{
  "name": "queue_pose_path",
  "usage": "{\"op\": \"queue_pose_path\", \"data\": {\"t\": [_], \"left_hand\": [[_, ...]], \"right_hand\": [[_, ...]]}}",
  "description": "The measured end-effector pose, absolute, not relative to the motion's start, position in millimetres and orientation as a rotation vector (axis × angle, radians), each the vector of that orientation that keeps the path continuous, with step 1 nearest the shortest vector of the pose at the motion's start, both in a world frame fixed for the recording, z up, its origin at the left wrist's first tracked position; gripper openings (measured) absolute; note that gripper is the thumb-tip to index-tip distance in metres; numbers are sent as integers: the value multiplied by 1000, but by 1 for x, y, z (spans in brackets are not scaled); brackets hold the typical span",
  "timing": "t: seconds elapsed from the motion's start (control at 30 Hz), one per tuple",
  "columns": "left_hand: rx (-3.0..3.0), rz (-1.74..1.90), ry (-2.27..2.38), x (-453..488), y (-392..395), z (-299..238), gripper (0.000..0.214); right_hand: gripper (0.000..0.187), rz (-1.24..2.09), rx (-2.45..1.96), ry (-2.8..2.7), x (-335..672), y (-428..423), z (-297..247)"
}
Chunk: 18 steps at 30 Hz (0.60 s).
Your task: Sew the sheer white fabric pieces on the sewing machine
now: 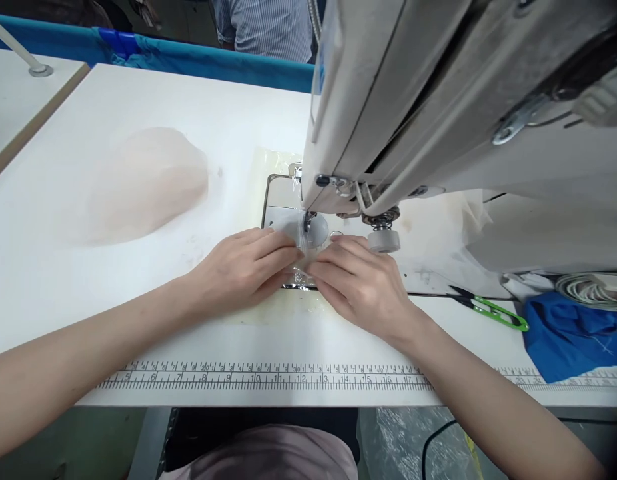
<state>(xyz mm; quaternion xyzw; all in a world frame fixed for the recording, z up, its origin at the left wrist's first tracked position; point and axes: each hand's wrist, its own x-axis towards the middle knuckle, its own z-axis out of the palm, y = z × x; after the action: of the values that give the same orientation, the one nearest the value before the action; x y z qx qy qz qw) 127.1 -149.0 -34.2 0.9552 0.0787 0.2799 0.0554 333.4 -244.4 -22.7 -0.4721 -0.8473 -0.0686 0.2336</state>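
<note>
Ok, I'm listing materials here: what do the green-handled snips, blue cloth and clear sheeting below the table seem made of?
Green-handled snips: handle probably plastic, smooth and evenly bright; blades likely metal, dark and thin.
Blue cloth: probably matte woven fabric, from its soft folds; fibre unclear.
Clear sheeting: seemingly thin plastic, see-through with glossy crinkles.
</note>
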Motion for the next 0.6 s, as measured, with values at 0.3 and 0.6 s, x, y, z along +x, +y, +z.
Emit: {"op": "queue_pose_path", "data": {"t": [0.3,0.6], "left_hand": [[2421,583,262,130,-154,-19,15],[2197,323,414,129,-156,-5,27]], "right_hand": [[11,765,-1365,-1808,328,-247,-13],[23,1153,-1309,-1545,326,-245,-6]]}}
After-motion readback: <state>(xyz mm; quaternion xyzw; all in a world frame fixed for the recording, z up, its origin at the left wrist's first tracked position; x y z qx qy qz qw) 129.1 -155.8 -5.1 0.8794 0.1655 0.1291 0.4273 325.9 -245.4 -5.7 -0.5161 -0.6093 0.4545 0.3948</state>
